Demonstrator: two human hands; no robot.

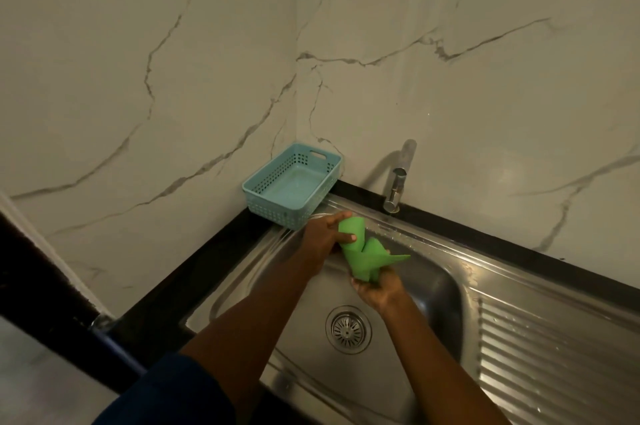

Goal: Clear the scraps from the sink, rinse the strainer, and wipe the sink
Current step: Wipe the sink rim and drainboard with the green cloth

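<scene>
A green cloth (360, 251) is held twisted above the steel sink (433, 286). My left hand (323, 234) grips its upper end, thumb curled over the roll. My right hand (379, 289) grips its lower end from below, and a loose corner sticks out to the right. The metal strainer (347, 329) sits in the drain at the bottom of the basin, below both hands. No scraps show in the basin.
A light blue perforated basket (273, 196) stands on the sink's back left corner against the marble wall. A chrome tap (398, 178) rises behind the basin. The ribbed drainboard (554, 355) lies to the right, and a black counter edge (166, 296) borders the left.
</scene>
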